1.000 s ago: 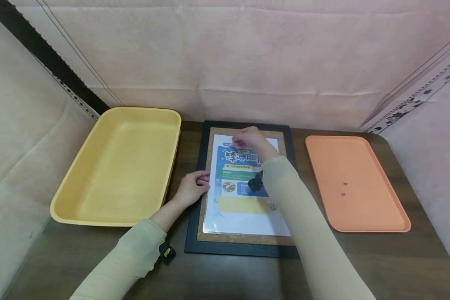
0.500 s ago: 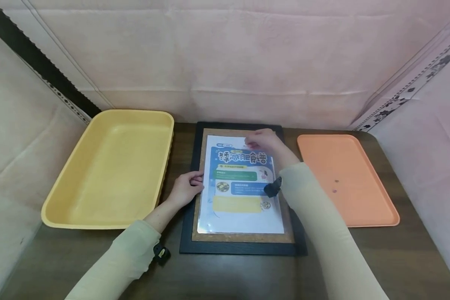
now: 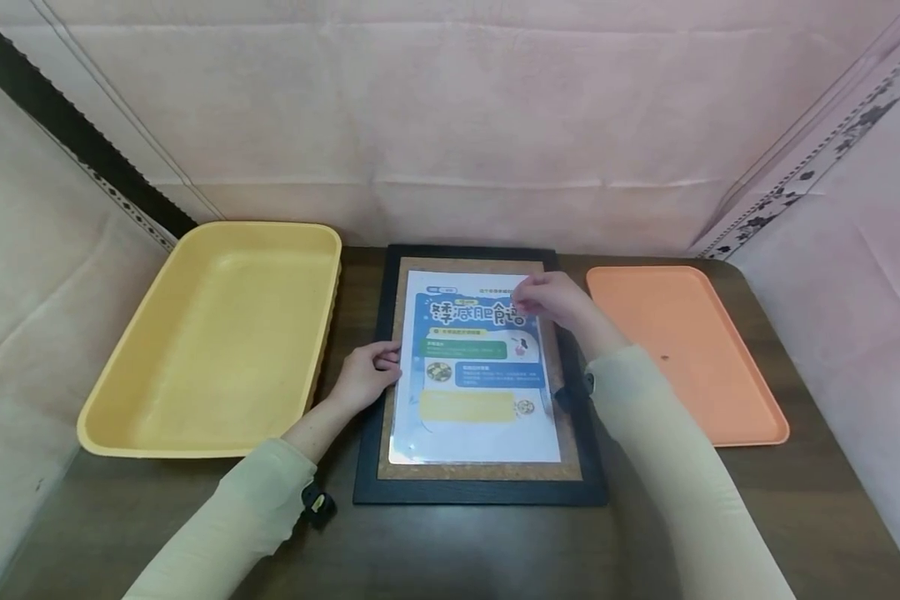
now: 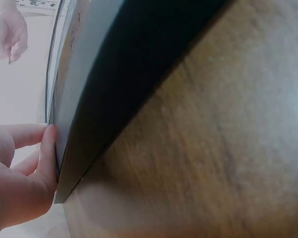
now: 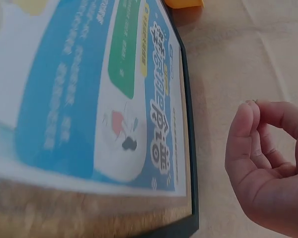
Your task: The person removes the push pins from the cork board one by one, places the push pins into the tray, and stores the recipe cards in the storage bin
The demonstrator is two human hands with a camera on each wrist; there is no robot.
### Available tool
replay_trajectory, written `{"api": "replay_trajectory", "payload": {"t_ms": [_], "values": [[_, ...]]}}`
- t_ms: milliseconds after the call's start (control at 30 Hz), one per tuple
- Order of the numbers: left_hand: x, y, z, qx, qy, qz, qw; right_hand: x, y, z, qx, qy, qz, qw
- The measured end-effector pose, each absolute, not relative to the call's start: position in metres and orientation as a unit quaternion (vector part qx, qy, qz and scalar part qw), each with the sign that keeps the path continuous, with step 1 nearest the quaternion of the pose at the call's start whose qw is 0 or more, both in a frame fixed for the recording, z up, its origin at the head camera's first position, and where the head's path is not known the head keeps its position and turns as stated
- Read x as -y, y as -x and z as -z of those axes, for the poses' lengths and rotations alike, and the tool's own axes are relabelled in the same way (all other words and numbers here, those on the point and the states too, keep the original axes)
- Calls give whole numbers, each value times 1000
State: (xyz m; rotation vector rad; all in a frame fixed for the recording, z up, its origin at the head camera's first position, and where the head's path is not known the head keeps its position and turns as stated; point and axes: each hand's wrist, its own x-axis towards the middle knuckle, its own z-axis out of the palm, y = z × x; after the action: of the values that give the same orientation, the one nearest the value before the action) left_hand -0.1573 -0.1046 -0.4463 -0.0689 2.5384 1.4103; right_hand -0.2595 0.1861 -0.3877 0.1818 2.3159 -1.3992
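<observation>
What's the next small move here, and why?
Probably lower the right grip onto the printed sheet near its upper right corner: it pinches a tiny object over there, while the left grip rests at the sheet's left edge.

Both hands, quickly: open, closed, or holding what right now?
Left hand: fingers at the left edge of the printed sheet; whether they pinch it cannot be told.
Right hand: closed, pinching a tiny object, too small to identify.
</observation>
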Motion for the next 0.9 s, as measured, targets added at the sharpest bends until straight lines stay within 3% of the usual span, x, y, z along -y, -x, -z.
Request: {"api": "replay_trajectory", "payload": {"t_ms": [900], "values": [[105,157,446,-865,16,-487,119,-260,203,389,-828,-46,522,202]]}}
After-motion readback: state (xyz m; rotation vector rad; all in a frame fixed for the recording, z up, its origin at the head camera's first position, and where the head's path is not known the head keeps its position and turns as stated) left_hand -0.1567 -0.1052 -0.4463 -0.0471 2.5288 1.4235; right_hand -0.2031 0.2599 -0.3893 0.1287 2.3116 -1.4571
